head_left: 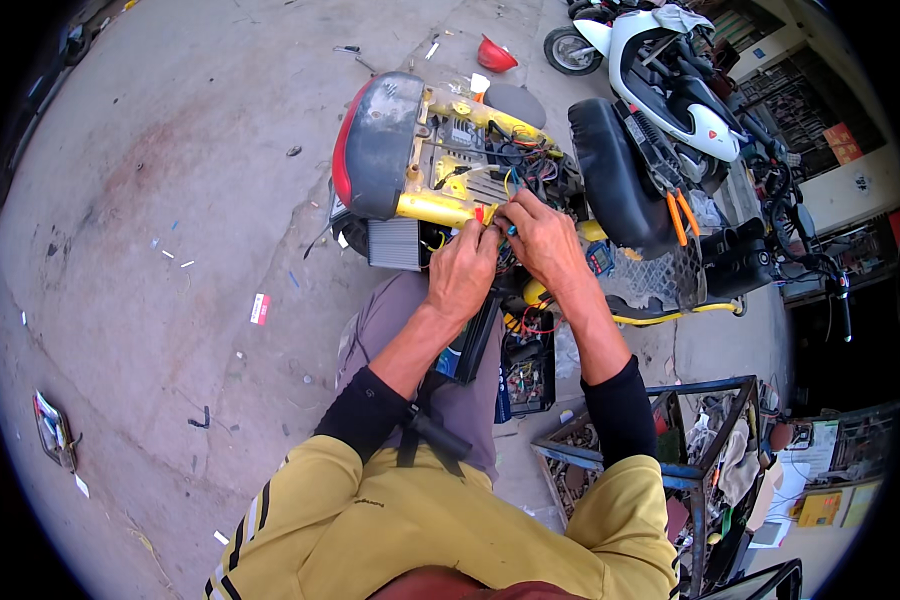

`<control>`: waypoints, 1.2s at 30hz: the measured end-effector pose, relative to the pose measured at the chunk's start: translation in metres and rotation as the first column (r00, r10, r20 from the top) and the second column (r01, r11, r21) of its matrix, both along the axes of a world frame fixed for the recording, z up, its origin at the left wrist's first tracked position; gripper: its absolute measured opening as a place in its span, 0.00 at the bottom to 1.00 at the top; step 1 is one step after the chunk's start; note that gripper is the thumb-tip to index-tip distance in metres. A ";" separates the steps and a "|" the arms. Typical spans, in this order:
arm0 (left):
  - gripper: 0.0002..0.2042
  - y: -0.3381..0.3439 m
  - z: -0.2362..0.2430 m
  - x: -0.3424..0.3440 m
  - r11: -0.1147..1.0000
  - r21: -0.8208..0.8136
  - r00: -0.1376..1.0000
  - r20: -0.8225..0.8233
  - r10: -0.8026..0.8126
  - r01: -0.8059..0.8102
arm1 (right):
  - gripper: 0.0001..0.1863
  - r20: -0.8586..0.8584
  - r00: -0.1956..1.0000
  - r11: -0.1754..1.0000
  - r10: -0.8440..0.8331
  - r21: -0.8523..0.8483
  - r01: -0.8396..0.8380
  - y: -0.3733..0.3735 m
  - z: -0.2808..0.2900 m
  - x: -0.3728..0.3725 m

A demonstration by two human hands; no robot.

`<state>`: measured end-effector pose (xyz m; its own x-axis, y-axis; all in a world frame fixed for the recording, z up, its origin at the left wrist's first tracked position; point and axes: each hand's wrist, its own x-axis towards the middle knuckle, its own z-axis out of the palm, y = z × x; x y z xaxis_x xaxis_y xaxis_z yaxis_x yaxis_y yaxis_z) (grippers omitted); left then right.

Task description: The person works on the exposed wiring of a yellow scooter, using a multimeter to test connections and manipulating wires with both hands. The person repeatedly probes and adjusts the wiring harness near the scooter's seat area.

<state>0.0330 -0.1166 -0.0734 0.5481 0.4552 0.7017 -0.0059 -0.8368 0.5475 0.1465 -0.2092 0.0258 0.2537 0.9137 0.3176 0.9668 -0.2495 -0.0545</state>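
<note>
My left hand point(462, 265) and my right hand point(545, 238) meet over the yellow frame tube point(432, 208) of a partly stripped electric scooter. Both are closed, fingertips pinched close together. A small red piece point(484, 213) shows by the left fingertips, and a thin yellow wire point(508, 183) comes up at the right ones. What the pinched fingers hold is too small to name. A tangle of wires point(545, 170) lies in the open frame beyond my right hand. Below my left hand is a grey finned metal box point(393, 243). The scooter's black and red tail cover point(382, 145) is at the left.
The removed black seat point(610, 170) lies to the right, with orange-handled pliers point(682, 217) on it. A blue digital meter point(599, 260) is near my right wrist. A parts tray point(528, 385) and a metal-framed scrap bin point(692, 477) stand nearer. A white scooter point(660, 85) stands far right.
</note>
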 end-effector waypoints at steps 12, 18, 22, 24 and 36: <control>0.08 -0.001 -0.003 0.001 1.000 -0.015 1.000 -0.005 0.013 -0.013 | 0.07 -0.268 0.961 0.981 -0.062 0.163 0.108 0.004 -0.008 -0.002; 0.08 -0.001 -0.006 0.003 0.999 -0.048 1.000 0.007 0.006 -0.005 | 0.09 -0.252 0.966 0.983 -0.057 0.157 0.099 0.003 -0.012 -0.001; 0.09 -0.001 -0.008 0.004 0.998 -0.060 1.000 -0.003 0.007 -0.007 | 0.13 -0.186 0.981 0.994 -0.059 0.078 0.075 0.002 -0.010 -0.002; 0.09 -0.002 -0.008 0.004 0.997 -0.071 1.000 0.008 0.005 -0.004 | 0.15 -0.151 0.988 0.997 -0.040 0.057 0.049 0.002 -0.009 -0.002; 0.05 -0.002 -0.001 0.002 0.999 -0.031 1.000 0.008 0.027 -0.027 | 0.13 0.020 1.000 1.000 0.013 -0.024 -0.013 0.002 -0.003 0.004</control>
